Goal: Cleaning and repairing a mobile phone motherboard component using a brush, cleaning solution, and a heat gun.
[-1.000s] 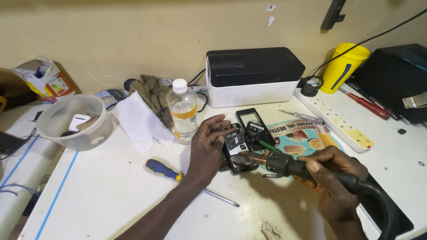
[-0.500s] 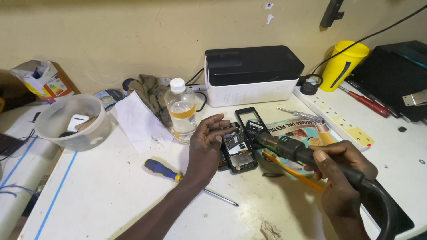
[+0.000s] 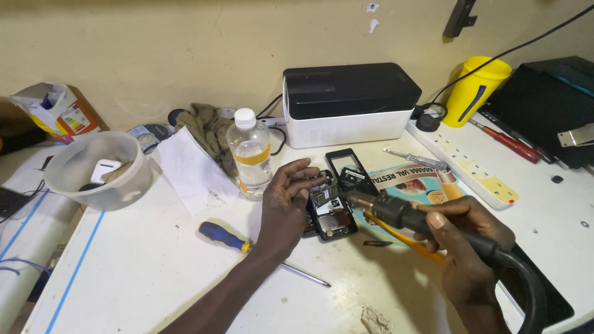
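The left hand point(image 3: 286, 207) lay flat with fingers open, steadying the opened phone point(image 3: 330, 210) on the surface point(image 3: 154, 278). The right hand point(image 3: 467, 244) had its fingers closed around a hot-air tool point(image 3: 402, 213), nozzle just beside the phone.

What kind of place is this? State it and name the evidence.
Probably a small phone-repair bench. An opened black mobile phone with bare circuit board lies under the left hand; the right hand aims a black hot-air tool; a blue-handled screwdriver lies nearby.

Clear glossy plastic bottle point(image 3: 250, 154); crumpled matt cloth point(image 3: 207, 132)
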